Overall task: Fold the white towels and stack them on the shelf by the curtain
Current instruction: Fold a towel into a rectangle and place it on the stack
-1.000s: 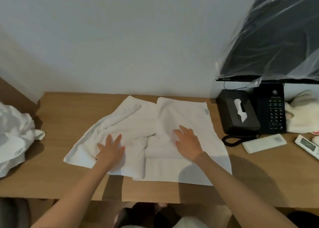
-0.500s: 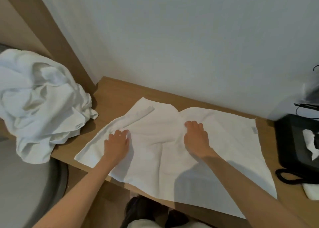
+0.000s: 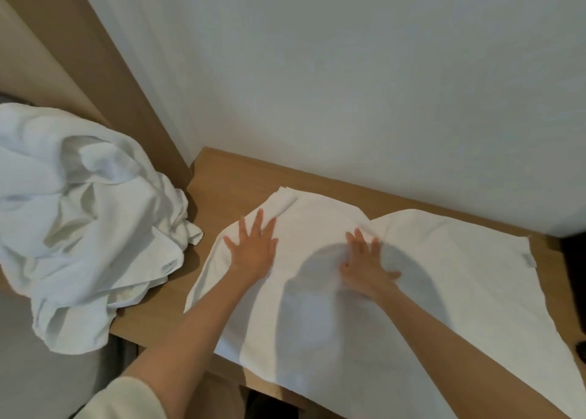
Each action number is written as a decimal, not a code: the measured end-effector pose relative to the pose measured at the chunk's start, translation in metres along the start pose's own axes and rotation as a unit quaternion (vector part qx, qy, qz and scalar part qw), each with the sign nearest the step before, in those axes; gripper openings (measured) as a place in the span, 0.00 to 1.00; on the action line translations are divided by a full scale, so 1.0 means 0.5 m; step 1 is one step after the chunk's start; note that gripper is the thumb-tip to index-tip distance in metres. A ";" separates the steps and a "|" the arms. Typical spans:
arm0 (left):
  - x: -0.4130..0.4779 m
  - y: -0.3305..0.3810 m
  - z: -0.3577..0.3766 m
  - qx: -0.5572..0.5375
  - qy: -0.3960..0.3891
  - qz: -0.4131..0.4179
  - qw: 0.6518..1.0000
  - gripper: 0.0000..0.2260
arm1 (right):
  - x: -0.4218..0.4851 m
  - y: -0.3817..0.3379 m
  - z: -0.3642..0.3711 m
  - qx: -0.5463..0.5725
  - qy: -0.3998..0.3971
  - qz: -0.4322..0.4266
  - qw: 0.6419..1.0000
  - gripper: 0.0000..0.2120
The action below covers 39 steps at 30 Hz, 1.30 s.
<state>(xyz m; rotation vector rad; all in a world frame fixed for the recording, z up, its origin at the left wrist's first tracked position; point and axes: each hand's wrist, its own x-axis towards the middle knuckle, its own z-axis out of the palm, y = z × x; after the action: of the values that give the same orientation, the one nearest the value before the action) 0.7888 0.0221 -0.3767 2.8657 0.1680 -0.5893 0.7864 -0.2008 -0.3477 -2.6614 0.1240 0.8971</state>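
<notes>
1. The left hand (image 3: 253, 249) is laid flat on the left part of the towel (image 3: 444, 292), with the fingers spread wide; nothing is gripped.
2. The right hand (image 3: 367, 265) is likewise pressed flat near the towel's middle, fingers straight, beside a raised ridge of cloth; nothing is held.
3. The towel is spread on the desk (image 3: 228, 177), and its near edge is hung over the desk's front. A narrow strip is turned over at the far left corner. The towel is judged to be at the smoothing stage, with no proper fold made yet.
4. A crumpled pile of white cloth (image 3: 79, 212) is seen to the left, overlapping the desk's left end. It is taken to be towels awaiting folding.
5. No folded stack, shelf or curtain is shown, so the task is judged to be at an early stage, with folding and stacking left.
</notes>
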 end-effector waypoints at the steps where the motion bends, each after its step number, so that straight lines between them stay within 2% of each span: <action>1: 0.012 -0.012 -0.011 -0.013 0.006 -0.022 1.000 0.24 | 0.002 -0.002 0.000 -0.003 0.007 0.011 1.000 0.30; 7: 0.063 -0.080 -0.067 0.004 0.066 -0.103 0.992 0.26 | 0.047 -0.021 0.002 -0.031 0.012 0.095 0.995 0.32; 8: 0.065 -0.081 -0.068 0.013 0.079 -0.090 0.993 0.26 | 0.053 -0.026 0.004 -0.042 0.014 0.104 0.994 0.32; 10: 0.068 -0.063 -0.060 0.053 0.095 -0.004 0.994 0.25 | 0.063 -0.041 0.011 -0.063 0.025 0.106 0.992 0.31; 12: 0.062 -0.026 -0.035 0.059 0.069 0.087 0.992 0.24 | 0.071 -0.051 0.016 -0.074 0.038 0.068 0.994 0.33; 15: 0.061 0.019 0.005 0.020 0.040 0.110 0.993 0.23 | 0.077 -0.057 0.007 -0.063 0.045 -0.019 0.997 0.35; 17: 0.075 0.022 0.017 0.010 0.049 0.072 0.996 0.24 | 0.073 -0.058 -0.001 -0.056 0.109 -0.035 0.992 0.33; 20: 0.116 0.006 0.006 -0.008 0.040 0.008 0.999 0.27 | 0.060 -0.045 -0.010 -0.047 0.275 -0.018 0.960 0.28; 22: 0.135 -0.002 -0.008 -0.005 0.031 -0.014 0.999 0.29 | 0.057 -0.026 -0.017 0.004 0.315 0.003 0.949 0.26; 24: 0.146 -0.011 -0.014 -0.006 0.032 -0.029 0.999 0.30 | 0.061 0.000 -0.024 0.072 0.297 0.031 0.952 0.24; 27: 0.160 -0.030 -0.019 -0.013 0.038 -0.031 0.999 0.31 | 0.078 0.048 -0.035 0.172 0.187 0.068 0.965 0.25; 31: 0.179 -0.049 -0.026 -0.022 0.045 -0.024 0.998 0.31 | 0.102 0.117 -0.030 0.087 0.082 0.114 0.986 0.26; 35: 0.197 -0.060 -0.032 0.004 0.037 -0.010 0.999 0.30 | 0.116 0.146 -0.037 0.108 0.080 0.187 0.973 0.30; 39: 0.200 -0.048 -0.048 -0.006 0.017 0.024 1.000 0.27 | 0.128 0.162 -0.062 0.099 0.090 0.179 0.975 0.33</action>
<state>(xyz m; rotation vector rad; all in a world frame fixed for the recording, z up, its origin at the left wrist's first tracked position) 0.8854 0.0575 -0.3998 2.8619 0.1080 -0.5281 0.8403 -0.2861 -0.3857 -2.5674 0.7173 0.6957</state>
